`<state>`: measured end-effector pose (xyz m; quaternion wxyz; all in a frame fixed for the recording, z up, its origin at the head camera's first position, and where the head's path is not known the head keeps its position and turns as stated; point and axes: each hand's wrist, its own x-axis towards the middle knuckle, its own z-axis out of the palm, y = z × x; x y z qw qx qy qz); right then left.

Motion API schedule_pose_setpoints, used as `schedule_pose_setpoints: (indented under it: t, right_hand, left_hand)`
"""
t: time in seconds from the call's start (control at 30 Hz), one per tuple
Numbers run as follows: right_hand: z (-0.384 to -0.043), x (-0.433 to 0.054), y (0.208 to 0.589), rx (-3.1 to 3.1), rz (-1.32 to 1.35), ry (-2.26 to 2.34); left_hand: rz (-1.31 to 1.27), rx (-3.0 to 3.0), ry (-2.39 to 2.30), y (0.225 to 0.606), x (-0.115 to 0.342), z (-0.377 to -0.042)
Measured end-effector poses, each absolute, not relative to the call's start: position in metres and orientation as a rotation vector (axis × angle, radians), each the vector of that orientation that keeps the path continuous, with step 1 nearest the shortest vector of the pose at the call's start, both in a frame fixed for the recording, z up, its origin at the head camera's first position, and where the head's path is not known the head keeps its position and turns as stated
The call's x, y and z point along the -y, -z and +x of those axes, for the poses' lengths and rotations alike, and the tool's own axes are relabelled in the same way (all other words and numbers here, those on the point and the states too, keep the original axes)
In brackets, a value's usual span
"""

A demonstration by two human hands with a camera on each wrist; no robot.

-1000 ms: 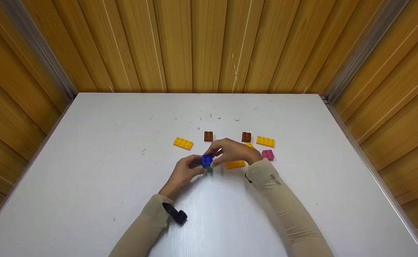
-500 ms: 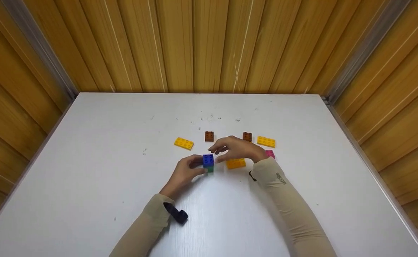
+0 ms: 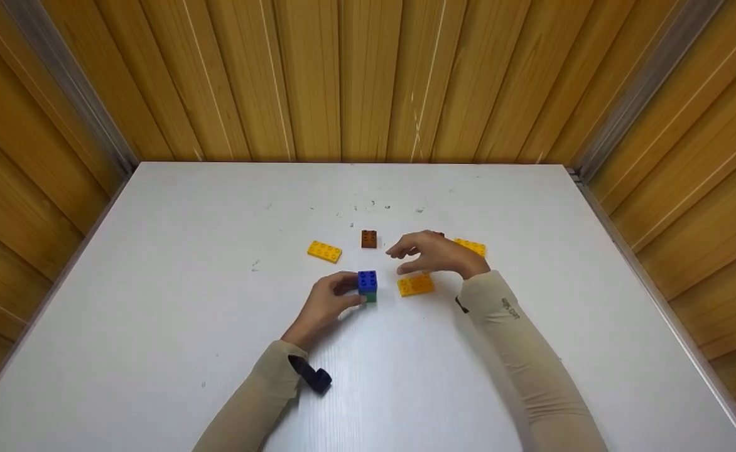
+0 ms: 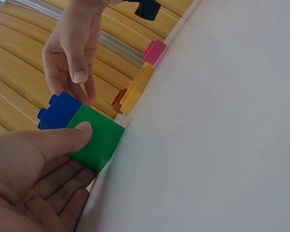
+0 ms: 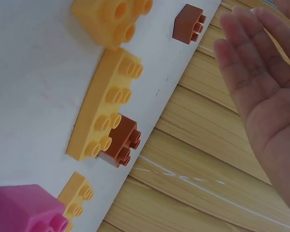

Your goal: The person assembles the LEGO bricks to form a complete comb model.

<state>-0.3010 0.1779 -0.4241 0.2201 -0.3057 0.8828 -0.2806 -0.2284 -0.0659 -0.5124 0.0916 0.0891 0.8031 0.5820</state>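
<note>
Looks like smooth, hard plastic on the blue brick [image 4: 61,112] and green brick [image 4: 102,138]. Shows a smooth, glossy sheen across the tabletop [image 3: 154,301], wood grain on the panelling [image 3: 308,81] at twelve o'clock, dull metal along the corner strips [image 3: 73,81] at ten and two, matt cloth on the sleeves [image 3: 534,370].

Soft shadows, tabletop [image 3: 349,383] glare; dim wrist views

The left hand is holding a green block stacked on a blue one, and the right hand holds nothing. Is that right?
Not quite: the blue block sits on top of the green block, as the head view shows. The left hand does hold them, and the right hand holds nothing.
</note>
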Motion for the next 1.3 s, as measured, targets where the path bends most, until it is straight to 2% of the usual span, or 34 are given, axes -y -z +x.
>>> schedule_pose_setpoints:
  t: [0.7, 1.3]
  right_hand:
    - [-0.314, -0.212, 0.429, -2.511, -0.681, 0.658]
    - [-0.322, -0.229, 0.439, -2.561, -0.771, 0.59]
  left_hand:
    - [0.24, -2.387, -1.727, 0.513, 0.066, -0.226]
    - [0.253, -2.374, -1.728, 0.513, 0.066, -0.227]
